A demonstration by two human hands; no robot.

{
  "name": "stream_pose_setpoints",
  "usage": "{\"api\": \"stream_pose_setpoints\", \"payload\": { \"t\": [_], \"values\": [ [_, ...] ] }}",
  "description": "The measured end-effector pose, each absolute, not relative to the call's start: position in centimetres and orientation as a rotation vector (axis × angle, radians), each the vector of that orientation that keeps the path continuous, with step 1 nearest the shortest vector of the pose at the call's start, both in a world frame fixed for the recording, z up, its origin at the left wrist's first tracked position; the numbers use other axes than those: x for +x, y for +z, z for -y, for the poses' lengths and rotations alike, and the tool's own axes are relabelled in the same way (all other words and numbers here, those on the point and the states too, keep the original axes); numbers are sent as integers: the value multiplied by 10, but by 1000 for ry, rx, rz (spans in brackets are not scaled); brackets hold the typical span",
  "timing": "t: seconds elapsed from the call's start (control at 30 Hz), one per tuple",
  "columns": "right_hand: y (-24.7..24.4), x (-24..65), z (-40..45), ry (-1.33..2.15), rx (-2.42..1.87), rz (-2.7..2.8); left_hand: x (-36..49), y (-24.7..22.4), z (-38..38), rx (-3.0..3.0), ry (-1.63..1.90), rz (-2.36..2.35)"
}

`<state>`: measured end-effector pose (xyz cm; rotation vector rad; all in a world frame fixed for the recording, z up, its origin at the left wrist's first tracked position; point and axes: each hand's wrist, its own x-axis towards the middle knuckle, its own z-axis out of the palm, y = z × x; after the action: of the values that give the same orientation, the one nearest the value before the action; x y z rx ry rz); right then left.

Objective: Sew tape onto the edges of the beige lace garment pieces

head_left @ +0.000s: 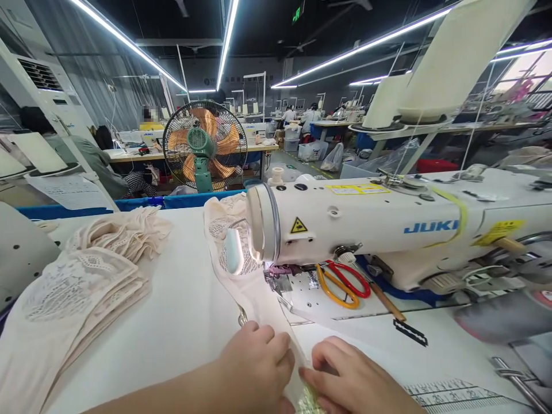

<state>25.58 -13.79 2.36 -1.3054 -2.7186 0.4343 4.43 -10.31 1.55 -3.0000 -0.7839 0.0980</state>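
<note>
A pale beige lace garment piece (259, 296) runs from behind the sewing machine head (302, 224) down past the needle area toward me. My left hand (259, 365) is closed on the garment's near end, its fingers curled. Just to its right, my right hand (345, 374) pinches the garment's edge between thumb and fingers. A bit of yellowish-green material (310, 401) shows between the two hands. A small metal piece (242, 315) lies at the garment's left edge, beyond my left hand.
Stacked lace pieces (81, 287) lie at the left. Scissors with red and orange handles (340, 284), a wooden-handled tool (388, 302) and a black blade (409, 332) lie right of the needle. A ruler strip (457, 394) is near the front. Beyond stands a fan (202, 144); people sit farther back.
</note>
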Motion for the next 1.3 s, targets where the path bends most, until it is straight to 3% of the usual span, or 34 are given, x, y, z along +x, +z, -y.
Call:
{"api": "stream_pose_setpoints", "payload": {
  "t": [0.17,0.73,1.3],
  "values": [
    [23,250,129,433,-1296,2717,39,34,99,-3042,220,864],
    [16,239,96,80,-1316,2815,16,34,59,-3074,19,766],
    [35,212,75,32,-1571,3006,5,27,31,-3036,-147,605]
  ]
}}
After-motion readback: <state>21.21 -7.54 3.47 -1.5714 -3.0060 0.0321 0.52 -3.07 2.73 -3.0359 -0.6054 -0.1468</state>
